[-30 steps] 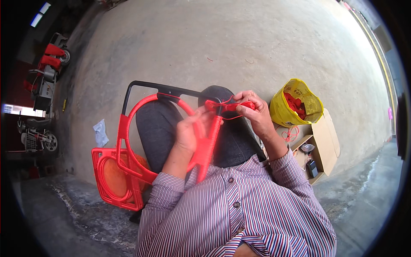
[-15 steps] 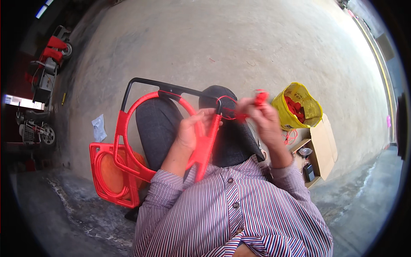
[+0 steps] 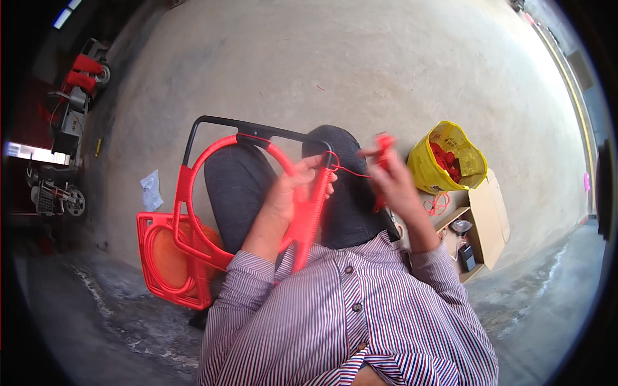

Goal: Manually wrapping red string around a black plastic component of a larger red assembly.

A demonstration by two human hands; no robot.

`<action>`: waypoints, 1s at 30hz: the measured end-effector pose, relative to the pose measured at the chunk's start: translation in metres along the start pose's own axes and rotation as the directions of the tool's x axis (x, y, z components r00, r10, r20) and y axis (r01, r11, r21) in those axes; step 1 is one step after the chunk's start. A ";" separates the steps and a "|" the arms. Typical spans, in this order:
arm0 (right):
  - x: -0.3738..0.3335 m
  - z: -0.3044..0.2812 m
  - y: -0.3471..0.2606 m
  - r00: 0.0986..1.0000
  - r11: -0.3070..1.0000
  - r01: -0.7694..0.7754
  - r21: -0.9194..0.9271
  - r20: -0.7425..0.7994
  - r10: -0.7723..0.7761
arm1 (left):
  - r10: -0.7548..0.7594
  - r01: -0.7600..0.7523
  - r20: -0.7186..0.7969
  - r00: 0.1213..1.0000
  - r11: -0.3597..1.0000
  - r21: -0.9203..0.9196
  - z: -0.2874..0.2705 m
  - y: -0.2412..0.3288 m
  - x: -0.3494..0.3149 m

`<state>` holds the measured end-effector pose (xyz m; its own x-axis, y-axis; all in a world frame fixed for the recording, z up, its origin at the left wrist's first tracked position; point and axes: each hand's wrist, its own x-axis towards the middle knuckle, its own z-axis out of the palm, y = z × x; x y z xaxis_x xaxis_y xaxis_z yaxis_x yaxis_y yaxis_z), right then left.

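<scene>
A: First entry, left hand?
B: Left hand (image 3: pixel 288 191): fingers wrapped on one side of the red-and-black ring frame (image 3: pixel 305 228), which lies across the thighs (image 3: pixel 233 196).
A: Right hand?
B: Right hand (image 3: pixel 395 185): clamped on a red bundle (image 3: pixel 385 143), blurred, exact kind not legible; held right of the frame, apart from it. Red cord (image 3: pixel 351 172): one length, looped at the frame's black corner, running to the right hand.
A: Step in hand, and next move?
B: Judged: snugging the cord loop at that corner. Next move calls for an even pull on the right against a firm left hold.
A: Containers?
B: Yellow bucket (image 3: pixel 425 166): on the floor (image 3: pixel 270 64), right of the frame; contents, red pieces (image 3: pixel 444 161), kind unclear. Cardboard box (image 3: pixel 490 204): right of the frame, nearer the body, flap folded back; contents include a black block (image 3: pixel 467 256) and a clear-wrapped item (image 3: pixel 461 226).
A: Remainder?
B: Left of the frame: red square panel (image 3: pixel 144 257), orange round object (image 3: pixel 174 260) showing through it; crumpled white plastic bag (image 3: pixel 151 192).
</scene>
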<state>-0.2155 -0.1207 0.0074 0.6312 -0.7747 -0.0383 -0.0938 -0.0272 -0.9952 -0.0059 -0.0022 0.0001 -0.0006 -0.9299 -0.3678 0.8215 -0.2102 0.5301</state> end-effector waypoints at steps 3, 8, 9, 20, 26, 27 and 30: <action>0.003 0.030 -0.010 0.983 0.996 -0.091 0.002 0.162 0.090 | 0.009 -0.008 0.042 0.999 1.000 -0.019 -0.004 -0.002 0.002; -0.008 0.013 -0.032 0.971 0.874 -0.194 0.445 0.213 0.107 | 0.019 -0.019 0.012 1.000 0.998 -0.068 -0.016 -0.002 0.002; -0.016 0.009 -0.035 0.958 0.841 -0.244 0.483 0.252 0.134 | 0.018 -0.017 0.011 1.000 0.997 -0.070 -0.014 -0.002 0.002; -0.007 -0.039 -0.026 0.983 0.997 -0.052 -0.054 0.171 0.060 | -0.004 0.005 -0.036 0.999 0.999 0.031 -0.016 0.020 -0.010; 0.013 0.044 -0.029 0.953 0.992 -0.001 -0.129 0.301 0.041 | -0.042 0.046 0.088 0.995 0.998 -0.045 -0.002 0.022 -0.021; 0.019 0.046 -0.031 0.953 0.992 -0.002 -0.128 0.300 0.041 | -0.043 0.047 0.087 0.995 0.998 -0.044 -0.001 0.019 -0.021; 0.039 0.053 -0.034 0.952 0.975 -0.100 0.196 0.303 0.037 | -0.043 0.047 0.096 0.994 0.998 -0.035 0.002 0.008 -0.016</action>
<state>-0.1467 -0.1163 0.0344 0.8306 -0.5477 -0.1003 -0.0036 0.1749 -0.9846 -0.0007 0.0107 0.0118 -0.0909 -0.9445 -0.3156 0.8402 -0.2429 0.4848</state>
